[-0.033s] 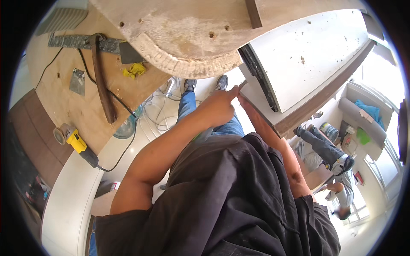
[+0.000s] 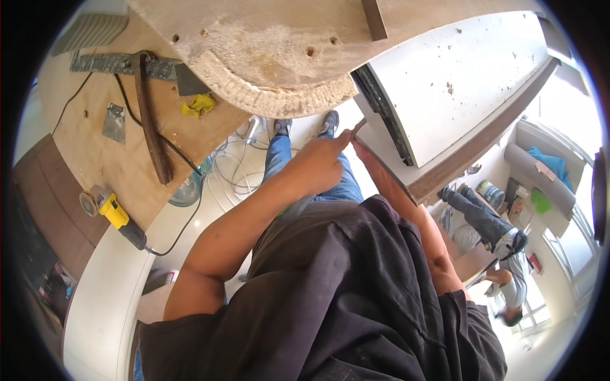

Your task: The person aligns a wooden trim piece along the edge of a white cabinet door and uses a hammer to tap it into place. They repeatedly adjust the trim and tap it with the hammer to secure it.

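Note:
My left hand (image 2: pixel 319 167) is closed, its fingertips at the near left corner of a white panel (image 2: pixel 400 152) with a brown wood-look edge. Whatever it pinches there is too small to make out. Alongside the panel's underside runs my right forearm (image 2: pixel 386 184), and the panel hides most of that hand, fingers included. A second white board (image 2: pixel 457 82), speckled with debris and dark along one end, rests on the panel. Just beyond my left hand is the rounded end of a plywood piece (image 2: pixel 267 57), with holes and a rough, pale rim.
A yellow-and-black angle grinder (image 2: pixel 114 213) lies at the left plywood table's (image 2: pixel 95 152) edge. The table also holds a curved wooden strip (image 2: pixel 147 120), a metal scraper plate (image 2: pixel 114 122) and a yellow crumpled cloth (image 2: pixel 199 105). Cables (image 2: pixel 232 171) loop across the floor. Another person (image 2: pixel 489 222) stands at right.
My left hand has shifted very slightly left, its fingertips still at the panel's corner. Everything else looks the same.

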`<state>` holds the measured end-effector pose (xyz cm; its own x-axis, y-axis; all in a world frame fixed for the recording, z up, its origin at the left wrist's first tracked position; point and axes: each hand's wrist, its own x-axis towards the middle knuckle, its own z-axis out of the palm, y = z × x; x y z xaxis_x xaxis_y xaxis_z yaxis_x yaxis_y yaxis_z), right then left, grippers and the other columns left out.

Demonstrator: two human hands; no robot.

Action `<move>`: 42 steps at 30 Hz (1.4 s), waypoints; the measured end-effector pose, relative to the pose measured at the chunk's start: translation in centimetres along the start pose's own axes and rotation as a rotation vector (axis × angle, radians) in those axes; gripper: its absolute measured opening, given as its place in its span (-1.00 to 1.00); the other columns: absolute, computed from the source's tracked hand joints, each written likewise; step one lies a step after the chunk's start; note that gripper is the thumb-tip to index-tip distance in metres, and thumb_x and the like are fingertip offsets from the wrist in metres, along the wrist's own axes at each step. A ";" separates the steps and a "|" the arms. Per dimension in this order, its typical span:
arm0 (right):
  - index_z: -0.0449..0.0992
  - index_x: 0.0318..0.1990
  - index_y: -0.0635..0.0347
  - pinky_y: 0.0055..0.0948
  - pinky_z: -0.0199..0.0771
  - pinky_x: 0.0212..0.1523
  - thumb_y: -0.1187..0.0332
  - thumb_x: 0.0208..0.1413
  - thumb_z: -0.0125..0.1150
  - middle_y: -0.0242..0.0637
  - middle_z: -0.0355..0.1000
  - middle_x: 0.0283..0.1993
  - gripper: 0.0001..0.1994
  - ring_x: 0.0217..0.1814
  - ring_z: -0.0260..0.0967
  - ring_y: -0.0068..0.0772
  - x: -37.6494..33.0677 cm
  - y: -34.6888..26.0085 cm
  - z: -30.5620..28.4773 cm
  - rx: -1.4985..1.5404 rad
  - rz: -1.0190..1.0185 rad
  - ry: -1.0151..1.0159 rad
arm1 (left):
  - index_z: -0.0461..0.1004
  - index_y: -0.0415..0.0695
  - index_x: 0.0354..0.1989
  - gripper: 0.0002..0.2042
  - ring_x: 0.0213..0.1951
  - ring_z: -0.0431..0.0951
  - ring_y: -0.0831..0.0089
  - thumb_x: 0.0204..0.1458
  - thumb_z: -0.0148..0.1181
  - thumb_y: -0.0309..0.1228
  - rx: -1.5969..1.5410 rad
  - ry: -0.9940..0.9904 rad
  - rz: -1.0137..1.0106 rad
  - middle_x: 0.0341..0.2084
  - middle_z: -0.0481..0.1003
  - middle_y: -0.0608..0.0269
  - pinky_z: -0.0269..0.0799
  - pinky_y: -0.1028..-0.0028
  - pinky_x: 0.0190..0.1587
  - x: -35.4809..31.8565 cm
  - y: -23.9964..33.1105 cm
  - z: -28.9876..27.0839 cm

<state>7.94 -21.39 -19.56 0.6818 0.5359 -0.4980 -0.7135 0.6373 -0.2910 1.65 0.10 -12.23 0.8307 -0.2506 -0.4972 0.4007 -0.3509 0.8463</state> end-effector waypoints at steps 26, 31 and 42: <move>0.53 0.07 0.21 0.00 0.48 0.29 0.13 0.41 0.11 -0.16 0.59 0.02 -0.66 0.15 0.55 -0.15 1.1 0.7 -0.9 0.052 0.007 0.097 | 0.20 -0.43 0.43 -0.34 -0.09 0.60 -0.25 0.06 0.02 -0.58 0.013 0.065 0.057 -0.22 0.60 -0.37 0.48 -0.07 0.02 0.1 -1.4 0.6; 0.54 0.04 0.20 0.00 0.48 0.29 0.11 0.41 0.09 -0.17 0.60 -0.01 -0.66 0.14 0.56 -0.15 5.5 3.3 -5.3 0.087 0.067 0.095 | 0.21 -0.42 0.43 -0.33 -0.13 0.61 -0.25 0.05 0.04 -0.58 -0.015 -0.052 -0.028 -0.25 0.61 -0.32 0.50 -0.06 -0.01 -1.3 -0.8 0.2; 0.49 0.21 0.14 -0.10 0.43 0.29 -0.01 0.42 0.01 -0.20 0.56 0.17 -0.54 0.20 0.53 -0.17 4.9 2.2 -4.0 0.024 0.086 -0.102 | 0.17 -0.13 0.51 -0.29 -0.14 0.60 -0.30 0.08 0.06 -0.52 -0.049 -0.010 0.008 -0.23 0.60 -0.34 0.50 -0.04 -0.04 -1.1 -2.4 0.2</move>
<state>9.02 -19.58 -25.92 0.6322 0.6420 -0.4338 -0.7667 0.5990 -0.2309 -0.28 1.04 -13.72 0.8303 -0.2622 -0.4918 0.4126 -0.3040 0.8587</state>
